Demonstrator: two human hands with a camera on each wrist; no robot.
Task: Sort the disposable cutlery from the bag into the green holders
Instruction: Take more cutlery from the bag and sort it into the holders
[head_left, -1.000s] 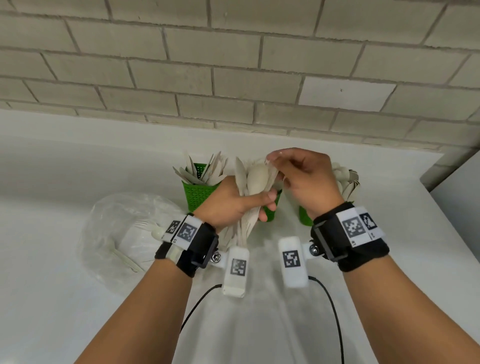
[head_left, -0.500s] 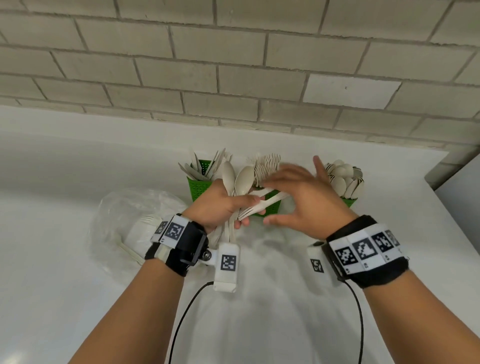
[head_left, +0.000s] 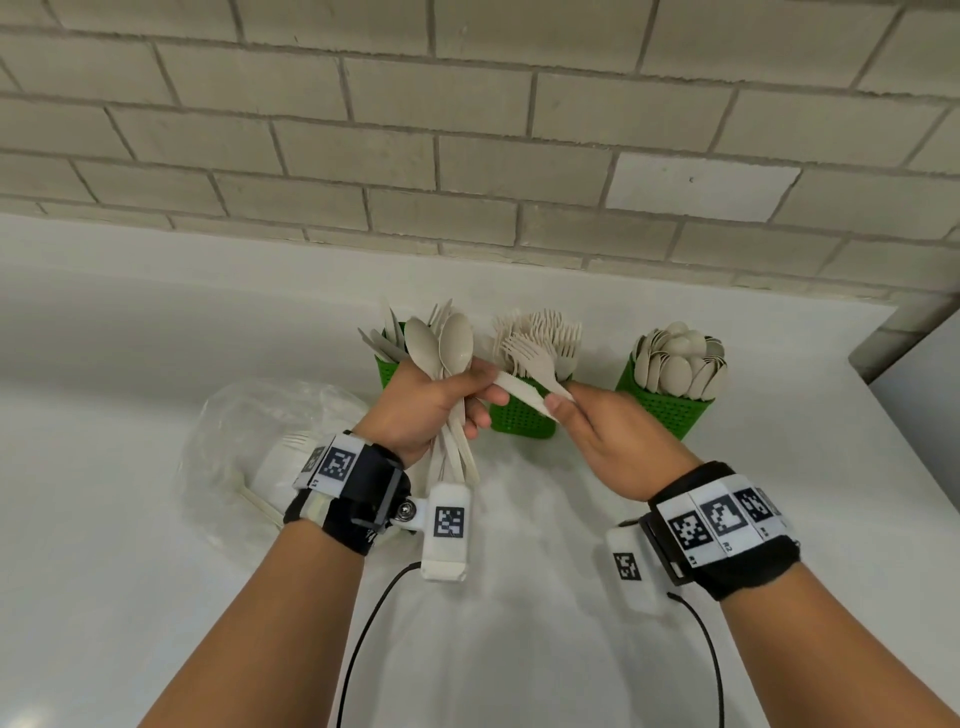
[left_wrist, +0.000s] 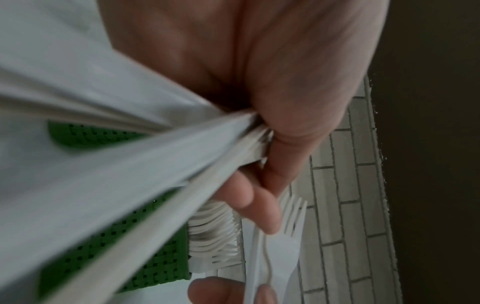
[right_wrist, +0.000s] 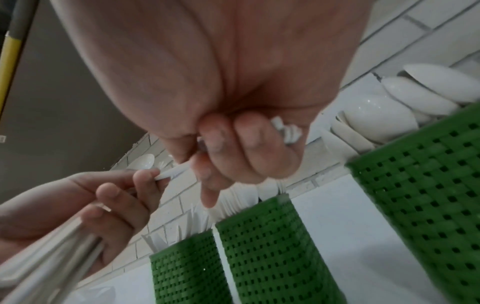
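Note:
My left hand (head_left: 434, 402) grips a bunch of beige cutlery (head_left: 441, 353), spoon bowls pointing up, handles fanning out below the fist. My right hand (head_left: 587, 415) pinches a fork (head_left: 535, 358) and a knife (head_left: 519, 387) drawn sideways from that bunch; the knife's far end still lies under my left fingertips. Three green holders stand behind: the left one (head_left: 388, 371) with knives, the middle one (head_left: 519, 418) with forks, the right one (head_left: 665, 410) with spoons. In the right wrist view my fingers (right_wrist: 233, 148) curl round the handles.
A clear plastic bag (head_left: 260, 447) with a few pieces of cutlery lies on the white counter (head_left: 130, 597) to the left of my left wrist. A brick wall (head_left: 467, 156) rises behind the holders. The counter's edge runs down the right.
My right hand has dropped from above the bunch to its right side and pulled a fork and a knife out sideways. The left hand has kept its grip.

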